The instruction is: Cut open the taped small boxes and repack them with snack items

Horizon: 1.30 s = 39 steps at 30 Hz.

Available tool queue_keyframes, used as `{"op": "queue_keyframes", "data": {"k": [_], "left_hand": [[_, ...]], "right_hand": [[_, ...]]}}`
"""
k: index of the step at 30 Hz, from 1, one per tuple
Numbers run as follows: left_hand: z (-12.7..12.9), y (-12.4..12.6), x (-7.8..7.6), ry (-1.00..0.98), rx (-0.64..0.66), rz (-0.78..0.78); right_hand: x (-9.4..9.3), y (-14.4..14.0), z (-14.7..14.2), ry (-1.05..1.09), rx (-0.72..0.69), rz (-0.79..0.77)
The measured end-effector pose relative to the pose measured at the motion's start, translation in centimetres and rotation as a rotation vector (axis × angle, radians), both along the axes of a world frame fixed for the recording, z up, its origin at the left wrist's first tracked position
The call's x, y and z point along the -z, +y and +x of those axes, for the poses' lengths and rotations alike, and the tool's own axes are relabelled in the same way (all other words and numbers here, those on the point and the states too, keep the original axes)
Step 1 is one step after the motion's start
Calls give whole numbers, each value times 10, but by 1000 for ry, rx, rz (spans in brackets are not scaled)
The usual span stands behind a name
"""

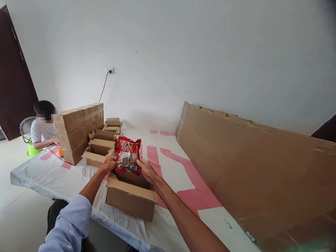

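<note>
A red plastic food packet [128, 154] with printed characters and a clear window showing brown contents is held up between both hands. My left hand [109, 164] pinches its left edge, while my right hand [146, 170] grips the lower right edge. Directly below the packet stands an open cardboard box [130, 199] with its near flap folded outward; most of its inside is hidden from me. Just beyond my left hand sits another open cardboard box [96, 160].
Closed cartons [76, 134] are stacked at the left, with more open boxes [112, 126] behind. A big cardboard sheet [252, 168] stands along the right of the cloth-covered table [181, 168]. Past the cartons sits a person in a white shirt [43, 130].
</note>
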<state>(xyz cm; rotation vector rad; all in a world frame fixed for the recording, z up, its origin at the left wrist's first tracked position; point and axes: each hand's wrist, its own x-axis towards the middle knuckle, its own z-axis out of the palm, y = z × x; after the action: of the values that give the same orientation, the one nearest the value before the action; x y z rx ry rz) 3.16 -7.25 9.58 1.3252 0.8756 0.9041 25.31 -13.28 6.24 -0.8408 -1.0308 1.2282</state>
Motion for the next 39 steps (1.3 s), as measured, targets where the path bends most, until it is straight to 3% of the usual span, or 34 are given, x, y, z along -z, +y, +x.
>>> {"op": "queue_keyframes", "data": {"k": [10, 22, 39], "left_hand": [[2, -8, -1, 1, 8, 46], [-7, -35, -8, -32, 40, 69], [-9, -35, -10, -23, 25, 56]], "right_hand": [[3, -5, 3, -13, 54, -11], [13, -22, -3, -6, 100, 20], [12, -22, -2, -5, 93, 20]]}}
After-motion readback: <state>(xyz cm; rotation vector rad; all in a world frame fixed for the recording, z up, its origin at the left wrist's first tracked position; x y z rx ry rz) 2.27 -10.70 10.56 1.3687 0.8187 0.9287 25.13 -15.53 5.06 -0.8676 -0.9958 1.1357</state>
